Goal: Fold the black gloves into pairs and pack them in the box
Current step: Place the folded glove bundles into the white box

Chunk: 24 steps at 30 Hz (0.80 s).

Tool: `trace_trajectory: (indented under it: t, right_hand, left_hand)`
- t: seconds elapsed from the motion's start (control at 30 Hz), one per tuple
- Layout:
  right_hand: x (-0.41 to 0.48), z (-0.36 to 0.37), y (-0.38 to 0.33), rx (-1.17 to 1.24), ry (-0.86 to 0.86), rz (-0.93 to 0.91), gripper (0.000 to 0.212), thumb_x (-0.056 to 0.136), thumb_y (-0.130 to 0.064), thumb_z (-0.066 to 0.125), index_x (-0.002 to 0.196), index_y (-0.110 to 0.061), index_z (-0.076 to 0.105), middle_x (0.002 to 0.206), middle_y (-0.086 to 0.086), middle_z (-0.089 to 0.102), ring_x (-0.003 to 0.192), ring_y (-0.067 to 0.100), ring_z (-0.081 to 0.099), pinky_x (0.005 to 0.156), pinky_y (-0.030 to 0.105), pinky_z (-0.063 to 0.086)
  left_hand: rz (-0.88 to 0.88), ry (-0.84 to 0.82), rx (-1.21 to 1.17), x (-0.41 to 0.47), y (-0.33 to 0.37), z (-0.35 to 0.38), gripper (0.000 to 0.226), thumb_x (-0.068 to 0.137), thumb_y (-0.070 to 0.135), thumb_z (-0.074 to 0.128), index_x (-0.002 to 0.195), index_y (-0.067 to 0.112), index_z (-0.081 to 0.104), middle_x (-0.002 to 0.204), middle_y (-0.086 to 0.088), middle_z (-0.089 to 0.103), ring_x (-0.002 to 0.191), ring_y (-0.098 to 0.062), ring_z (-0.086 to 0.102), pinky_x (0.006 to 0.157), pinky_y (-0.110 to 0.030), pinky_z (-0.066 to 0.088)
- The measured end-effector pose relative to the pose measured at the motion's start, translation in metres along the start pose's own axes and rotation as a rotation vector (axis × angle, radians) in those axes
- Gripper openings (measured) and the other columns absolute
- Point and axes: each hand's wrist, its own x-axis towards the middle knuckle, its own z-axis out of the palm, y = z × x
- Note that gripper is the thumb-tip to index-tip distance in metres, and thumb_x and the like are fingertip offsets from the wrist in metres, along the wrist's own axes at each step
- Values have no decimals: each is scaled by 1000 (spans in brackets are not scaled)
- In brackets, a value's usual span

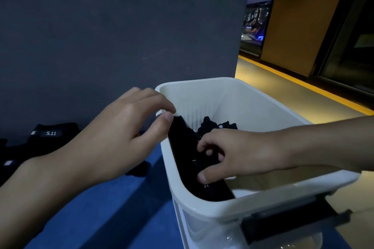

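Nearest you, your right hand (238, 153) reaches over the right rim into the white plastic box (269, 198), fingers curled down onto the folded black fabric gloves (202, 184) lying along the box's left inner wall. That bundle's long axis runs near to far, following the wall. Your left hand (121, 133) sits just outside the box, thumb and forefinger pinching the far end of the same dark bundle at the left rim. So both hands grip one bundle, one at each end, and my guess is that seating it means pressing straight down. Farther left on the blue tabletop (125, 208), more loose black gloves with white labels (50, 133) wait unpacked, closer to your left hand.
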Motion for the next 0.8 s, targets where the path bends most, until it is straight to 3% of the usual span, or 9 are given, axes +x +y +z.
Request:
trace_trajectory:
  t: [0.2,0.3,0.4,0.5,0.63,0.8]
  right_hand:
    - [0,-9,-1,21,57,19,60,76,-50,76,127,-26,55,106,-14,55,69,-5,52,64,10,36]
    - [-1,-18,-10,15,110,11,54,77,-48,75,123,-26,57,94,-14,56,58,-16,52,53,5,36]
    - [-6,-29,-23,65,186,-16,43,78,-47,75,114,-29,61,94,-12,58,64,-5,55,58,10,41]
    - [-11,-38,-40,105,228,-47,39,79,-46,74,112,-29,63,102,-9,60,77,6,60,71,25,51]
    - [-14,-46,-71,160,310,-125,30,81,-43,73,105,-26,67,99,-4,66,73,7,56,57,15,42]
    - [-16,-41,-119,190,321,-250,19,84,-38,72,96,-23,71,83,-14,64,66,-5,55,60,13,39]
  left_hand:
    - [-26,-25,-73,-2,0,-2,33,96,52,35,109,38,63,116,23,57,118,-3,51,93,-26,44]
    - [-49,-9,-139,-5,0,-6,34,95,53,38,114,38,61,125,23,52,117,-2,55,93,-30,49]
    - [-69,32,-143,-9,1,-17,33,94,55,39,115,39,59,122,22,54,109,-5,59,90,-34,51]
    - [-144,97,-149,-19,-2,-33,19,99,47,46,105,39,62,111,25,59,106,4,58,86,-24,45]
    - [-317,168,-138,-45,-11,-55,16,95,37,53,101,33,67,99,25,66,95,7,62,75,-12,44]
    - [-475,198,-70,-95,-24,-76,13,96,30,56,100,31,68,99,17,68,88,10,63,67,-6,43]
